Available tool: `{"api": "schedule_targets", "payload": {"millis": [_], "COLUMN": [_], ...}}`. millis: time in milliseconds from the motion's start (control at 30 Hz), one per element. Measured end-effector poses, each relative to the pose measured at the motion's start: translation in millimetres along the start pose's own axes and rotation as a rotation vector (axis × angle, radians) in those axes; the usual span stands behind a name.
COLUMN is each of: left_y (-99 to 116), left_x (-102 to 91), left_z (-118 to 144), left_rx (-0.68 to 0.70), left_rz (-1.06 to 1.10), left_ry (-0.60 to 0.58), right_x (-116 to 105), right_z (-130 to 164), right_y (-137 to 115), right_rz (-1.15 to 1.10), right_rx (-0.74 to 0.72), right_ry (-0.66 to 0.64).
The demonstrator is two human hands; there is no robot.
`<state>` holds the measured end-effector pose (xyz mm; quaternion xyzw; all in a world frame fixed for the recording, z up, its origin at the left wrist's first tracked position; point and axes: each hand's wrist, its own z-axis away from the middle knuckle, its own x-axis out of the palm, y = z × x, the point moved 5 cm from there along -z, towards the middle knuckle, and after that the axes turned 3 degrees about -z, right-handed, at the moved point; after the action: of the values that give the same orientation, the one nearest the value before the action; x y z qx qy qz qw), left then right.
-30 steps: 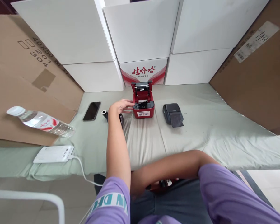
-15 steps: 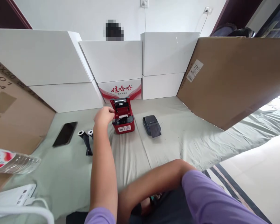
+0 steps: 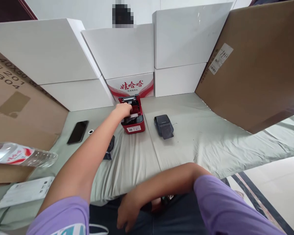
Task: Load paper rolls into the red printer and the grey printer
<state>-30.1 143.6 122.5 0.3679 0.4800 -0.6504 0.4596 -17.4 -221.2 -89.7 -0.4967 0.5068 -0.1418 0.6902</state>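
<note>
Red printer (image 3: 135,122) is my reference: front label facing me, lid (image 3: 129,100) raised at its back, bay exposed. My left hand (image 3: 123,110) is at the printer's left side, reaching over the edge into the bay under the lid. Fingertips hidden in there, so can't tell if they're pinched, spread or gripping something. Pale piece (image 3: 133,116) sits in the bay, just beside those fingers.

My right hand (image 3: 129,210) hangs over my lap, nearer me than the printer and well apart from it. Fingers loosely bent, palm turned away; can't tell if it holds anything.

Right of the printer, apart from it: dark handheld unit (image 3: 161,121) with a black flap (image 3: 167,132) hanging off its front. Left of the printer, partly behind my forearm: black film (image 3: 109,149) and a white roll end (image 3: 90,132). Further left, phone (image 3: 77,132) lying flat, screen dark. Far left and nearer me than the printer: water bottle (image 3: 22,155) on its side, then white power bank (image 3: 26,192). Behind the printer: red-lettered box (image 3: 131,86).
</note>
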Motion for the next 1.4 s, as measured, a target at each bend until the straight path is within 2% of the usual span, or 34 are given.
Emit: {"api": "schedule_targets", "payload": {"millis": [100, 133, 300, 467, 600, 667, 767, 867, 933, 1067, 1200, 1400], "left_y": [6, 8, 5, -8, -28, -49, -87, -129, -152, -183, -193, -189], "left_x": [0.3, 1.3, 13.3, 14.4, -9.5, -22.7, -20.6, 0.4, 18.5, 53.6, 91.2, 148.6], "left_z": [-2, -3, -8, -6, 29, 59, 107, 147, 166, 183, 179, 166], "left_rx": [0.007, 0.017, 0.043, 0.108, 0.203, 0.168, 0.051, -0.123, -0.229, -0.389, -0.484, -0.512], "left_rz": [-0.018, 0.006, 0.27, 0.383, 0.509, 0.632, 0.806, 0.921, 0.925, 0.846, 0.726, 0.636], "left_ry": [0.006, 0.011, 0.049, 0.108, 0.203, 0.305, 0.305, 0.313, 0.314, 0.231, 0.116, 0.048], "right_x": [8, 8, 2, -2, -8, -9, -11, -11, -10, -10, -11, -11], "right_z": [2, 2, 9, 20, 27, 29, 32, 34, 34, 34, 34, 35], "right_y": [-5, -7, -17, -29, -38, -41, -47, -49, -50, -50, -50, -51], "right_rz": [-0.027, -0.022, 0.065, 0.13, 0.174, 0.218, 0.278, 0.316, 0.322, 0.322, 0.328, 0.326], "right_rx": [-0.055, -0.054, 0.013, 0.131, 0.169, 0.166, 0.149, 0.154, 0.168, 0.188, 0.196, 0.204], "right_ry": [-0.236, -0.272, -0.302, -0.302, -0.283, -0.28, -0.274, -0.286, -0.289, -0.284, -0.285, -0.325]}}
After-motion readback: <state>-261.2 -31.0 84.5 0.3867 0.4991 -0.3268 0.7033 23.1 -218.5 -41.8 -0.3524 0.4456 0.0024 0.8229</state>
